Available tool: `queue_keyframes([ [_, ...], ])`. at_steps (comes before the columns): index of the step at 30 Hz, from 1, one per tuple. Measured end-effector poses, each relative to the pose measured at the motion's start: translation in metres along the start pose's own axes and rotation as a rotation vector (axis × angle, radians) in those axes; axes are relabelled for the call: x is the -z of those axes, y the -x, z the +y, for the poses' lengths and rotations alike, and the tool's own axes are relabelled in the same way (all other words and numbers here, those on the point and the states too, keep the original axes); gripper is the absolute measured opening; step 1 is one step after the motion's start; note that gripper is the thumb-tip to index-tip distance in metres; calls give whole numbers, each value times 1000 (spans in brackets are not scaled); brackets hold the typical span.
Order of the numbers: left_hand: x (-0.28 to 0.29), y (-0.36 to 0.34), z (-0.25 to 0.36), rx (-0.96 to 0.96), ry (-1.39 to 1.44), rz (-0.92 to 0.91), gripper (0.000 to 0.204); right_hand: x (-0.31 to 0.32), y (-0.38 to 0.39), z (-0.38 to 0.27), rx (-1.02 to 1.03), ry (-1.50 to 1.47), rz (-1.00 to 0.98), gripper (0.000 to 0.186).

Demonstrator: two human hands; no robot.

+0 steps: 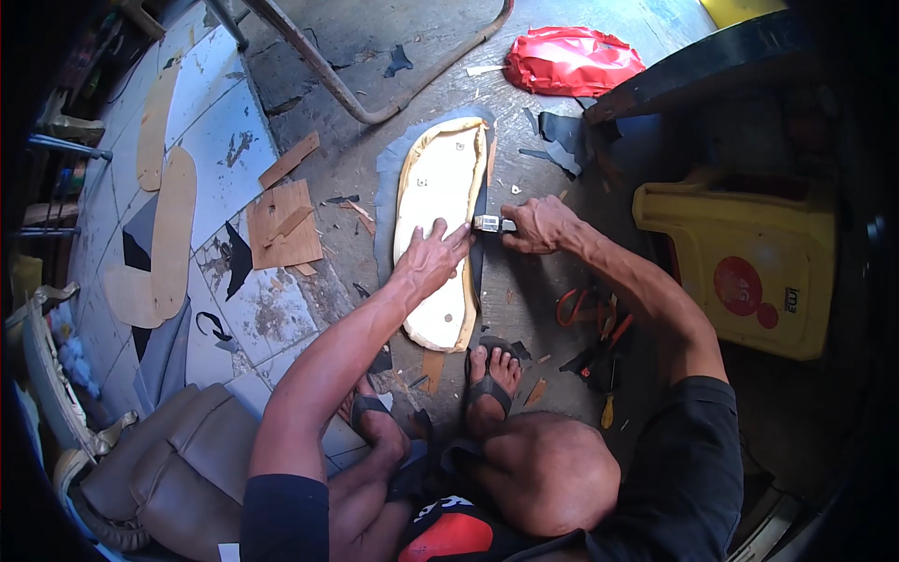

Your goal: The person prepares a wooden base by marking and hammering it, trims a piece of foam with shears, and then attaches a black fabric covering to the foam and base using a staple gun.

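Under the left hand (433, 258) lies a long cream board (440, 229), palm flat and fingers spread, pressing it to the floor and gripping nothing. Just right of those fingertips the right hand (538, 225) is closed around a small knife (489, 223), whose tip meets the board's right edge. To do this cut well, I judge: keep the left palm heavy so the board cannot slide, hold the fingers back from the blade line, and draw the knife close along the edge in one steady pull.

Board: long, rounded at both ends, narrowed at the middle, pale cream face with a tan rim, small marks near the far end. It sits on a grey sheet (386, 187) that shows past its left side, with a dark strip (476, 258) along its right edge. Beyond the right wrist lie orange-handled pliers (573, 307); thin brown offcuts (286, 220) lie well left of the left hand.
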State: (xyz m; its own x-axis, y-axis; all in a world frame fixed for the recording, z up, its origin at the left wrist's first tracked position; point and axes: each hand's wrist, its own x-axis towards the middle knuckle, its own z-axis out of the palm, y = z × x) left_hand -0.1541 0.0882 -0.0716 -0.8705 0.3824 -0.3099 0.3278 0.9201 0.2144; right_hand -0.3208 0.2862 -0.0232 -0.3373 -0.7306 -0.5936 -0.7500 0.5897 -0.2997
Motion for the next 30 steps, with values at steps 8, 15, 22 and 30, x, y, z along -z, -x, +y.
queue_keyframes([
  [8,6,0,0,7,31,-16,69,1,7,4,15,-90,17,39],
  [15,-8,3,-2,0,41,28,63,-5,21,-12,19,-65,-42,40],
  [22,-6,4,1,9,39,7,61,-11,14,-17,-40,-74,-14,38],
  [30,-6,6,-4,0,49,32,61,-5,27,-13,81,-32,-42,37],
])
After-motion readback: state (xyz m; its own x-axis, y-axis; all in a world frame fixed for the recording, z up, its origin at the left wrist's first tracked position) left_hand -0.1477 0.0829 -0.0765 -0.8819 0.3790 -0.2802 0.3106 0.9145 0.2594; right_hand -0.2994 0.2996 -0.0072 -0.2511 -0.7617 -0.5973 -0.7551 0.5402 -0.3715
